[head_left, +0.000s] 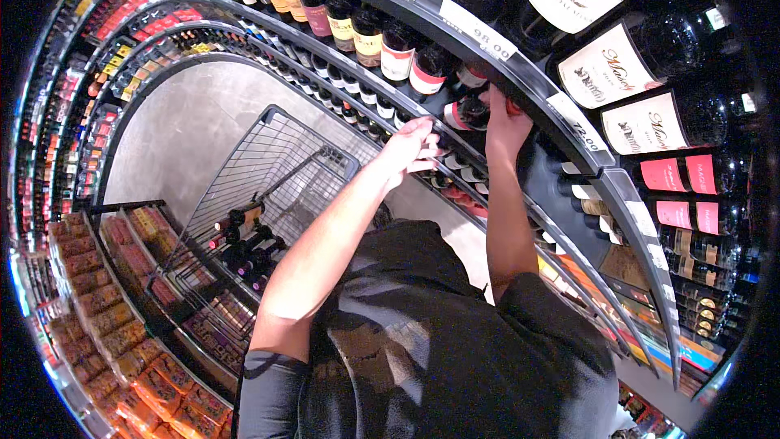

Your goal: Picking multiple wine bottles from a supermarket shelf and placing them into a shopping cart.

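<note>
On the middle shelf, my right hand (507, 123) grips a dark wine bottle (469, 113) around its neck end. The bottle lies tilted, its base toward the other bottles. My left hand (406, 149) hovers by that shelf's front edge, holding nothing I can see, with its fingers loosely bent and gaps between them. Beside the held bottle stands a row of wine bottles, the nearest a bottle with a red and white label (427, 70). Part of the held bottle is hidden behind my right fingers.
A wire shopping cart (280, 140) with several bottles (248, 219) in it stands to my left. Behind it is a display of packaged goods (106, 301). Above my right hand runs a shelf edge with price tags (487, 41), carrying large-labelled bottles (597, 65). Lower shelves hold more bottles.
</note>
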